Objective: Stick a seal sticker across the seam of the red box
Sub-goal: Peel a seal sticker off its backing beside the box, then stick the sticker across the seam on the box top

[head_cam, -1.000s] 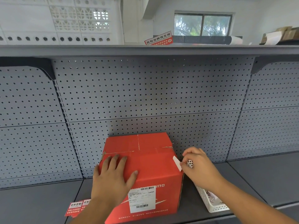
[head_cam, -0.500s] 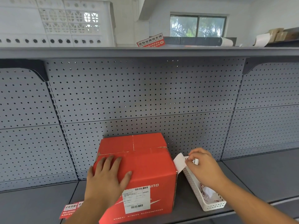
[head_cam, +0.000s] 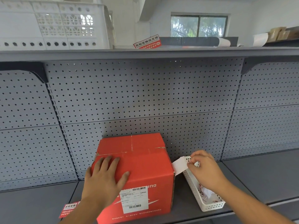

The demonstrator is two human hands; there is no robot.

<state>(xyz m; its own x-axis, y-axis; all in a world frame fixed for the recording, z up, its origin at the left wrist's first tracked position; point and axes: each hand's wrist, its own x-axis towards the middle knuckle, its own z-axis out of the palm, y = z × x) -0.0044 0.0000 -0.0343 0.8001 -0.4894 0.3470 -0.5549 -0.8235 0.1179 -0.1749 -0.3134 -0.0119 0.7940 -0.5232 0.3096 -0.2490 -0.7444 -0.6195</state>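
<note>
A red cardboard box (head_cam: 145, 164) sits on the grey shelf, its top flaps closed with a seam running across the far part of the top. My left hand (head_cam: 105, 178) lies flat on the box's near left top, fingers spread. To the right of the box, my right hand (head_cam: 203, 168) pinches a white paper strip (head_cam: 179, 165) over the far end of a white basket (head_cam: 203, 196). Whether the strip is a sticker or its backing I cannot tell.
Red seal stickers (head_cam: 69, 209) lie on the shelf left of the box. The basket holds crumpled paper scraps. A grey pegboard wall (head_cam: 145, 97) rises behind. The upper shelf (head_cam: 145, 52) carries a white crate (head_cam: 53, 25) and another red sticker (head_cam: 148, 42).
My right hand has moved right, off the box's right edge, carrying the white strip over the basket. My left hand stays pressed on the box.
</note>
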